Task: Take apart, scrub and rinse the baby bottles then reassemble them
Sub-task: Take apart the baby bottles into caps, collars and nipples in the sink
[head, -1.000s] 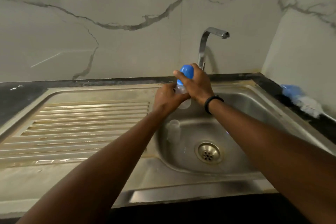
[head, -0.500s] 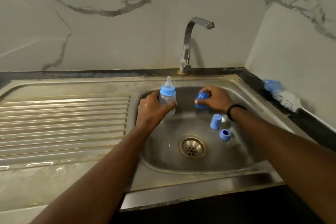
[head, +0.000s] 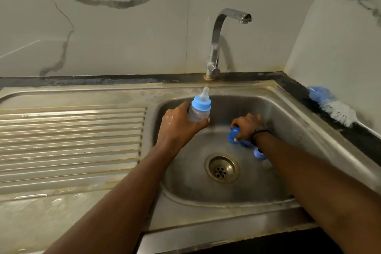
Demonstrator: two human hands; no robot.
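Far out to the left of both hands: ribbed draining board point(head: 72, 142), wet and streaked. Left hand point(head: 179, 128) wrapped round the clear body of the baby bottle point(head: 199, 109), held upright above the left rim of the sink point(head: 305, 130); blue collar point(head: 201, 104) and teat point(head: 205, 94) still screwed on, dome cover already off. Between the hands and beyond them: tap point(head: 216, 47), not running as far as can be seen. Below and between the wrists: drain point(head: 222, 169). Right hand point(head: 247, 128) down in the basin, fingers curled over a blue cap point(head: 233, 135), apparently setting it on the basin floor; two more blue parts point(head: 258, 153) partly hidden just under that wrist, exact pieces impossible to tell. Off to the right of the right hand, on the dark counter: bottle brush point(head: 332, 107), well apart from everything.

Probably mid-disassembly. Best to let the cap go flat so it cannot roll toward the drain, then bring the freed right hand up to the collar. Grip the body firmly low down, twist at the collar only, not the soft teat; wet plastic likely slippery, so keep the bottle over the basin
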